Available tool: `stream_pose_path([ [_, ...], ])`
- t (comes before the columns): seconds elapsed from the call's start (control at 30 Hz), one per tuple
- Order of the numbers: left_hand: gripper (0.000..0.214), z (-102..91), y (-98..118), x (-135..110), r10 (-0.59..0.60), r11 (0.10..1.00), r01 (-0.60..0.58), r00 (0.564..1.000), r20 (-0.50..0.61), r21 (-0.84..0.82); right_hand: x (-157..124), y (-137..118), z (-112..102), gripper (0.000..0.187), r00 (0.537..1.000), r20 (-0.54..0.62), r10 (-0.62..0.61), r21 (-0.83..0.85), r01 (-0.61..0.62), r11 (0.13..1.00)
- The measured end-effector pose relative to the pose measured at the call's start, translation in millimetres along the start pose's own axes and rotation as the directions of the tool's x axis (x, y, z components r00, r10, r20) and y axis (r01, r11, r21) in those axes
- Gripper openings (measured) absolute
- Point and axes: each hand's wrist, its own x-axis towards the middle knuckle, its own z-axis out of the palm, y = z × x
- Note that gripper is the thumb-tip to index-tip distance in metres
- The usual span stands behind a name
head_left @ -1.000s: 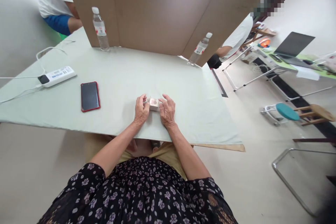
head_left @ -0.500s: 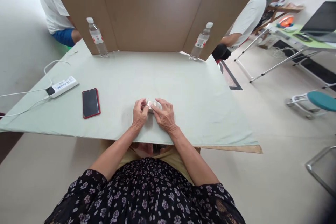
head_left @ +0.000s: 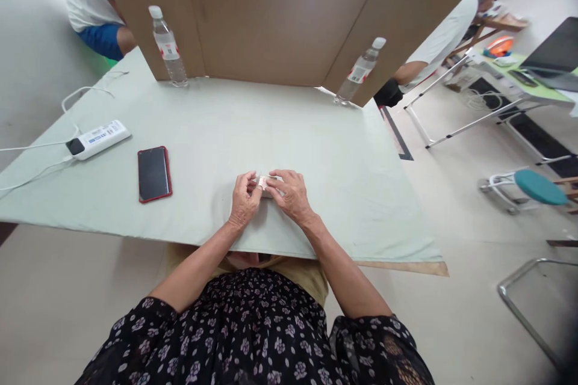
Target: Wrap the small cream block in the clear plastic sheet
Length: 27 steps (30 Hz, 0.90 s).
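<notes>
Between my two hands, on the pale green tablecloth [head_left: 217,126], is a small light box [head_left: 263,181] with pinkish print on top and a greyish side. My left hand [head_left: 244,200] has its thumb and bent fingers closed on the left end of the box. From the other side my right hand [head_left: 292,195] grips it, fingers over the top and thumb along the near side. My fingers cover much of the box, so its exact kind cannot be made out.
A phone in a red case [head_left: 155,174] lies to the left, beside a white power strip [head_left: 99,139] with cables. Two water bottles [head_left: 169,48] [head_left: 360,72] stand before a tall cardboard panel [head_left: 271,18]. People sit behind it. A teal stool [head_left: 539,186] is at right.
The view has tilted and shifted slightly. Both hands still hold the small box on the table; the right fingers have moved a little across its top.
</notes>
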Motion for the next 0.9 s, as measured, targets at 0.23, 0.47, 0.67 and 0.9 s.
stream_pose_path([
  [0.23, 0.035, -1.1, 2, 0, 0.038, 0.999, -0.038, 0.999, 0.004, 0.036, 17, 3, 2, 0.023, 0.998, 0.045, -0.048, -0.015, 0.048, 0.999],
  [0.47, 0.068, -0.6, 4, 2, -0.128, 0.991, 0.131, 0.989, 0.078, -0.029, 55, 16, -5, 0.023, 0.995, 0.012, 0.094, 0.111, -0.095, 0.989],
  [0.67, 0.071, 3.0, 16, 15, -0.180, 0.965, 0.216, 0.957, 0.227, -0.147, 96, 33, -24, 0.021, 0.996, 0.014, 0.083, 0.171, -0.084, 0.982],
  [0.9, 0.021, 5.6, 35, 29, -0.401, 0.827, 0.474, 0.874, 0.275, -0.303, 122, 56, -35, 0.020, 0.958, -0.017, 0.285, 0.193, -0.277, 0.941],
])
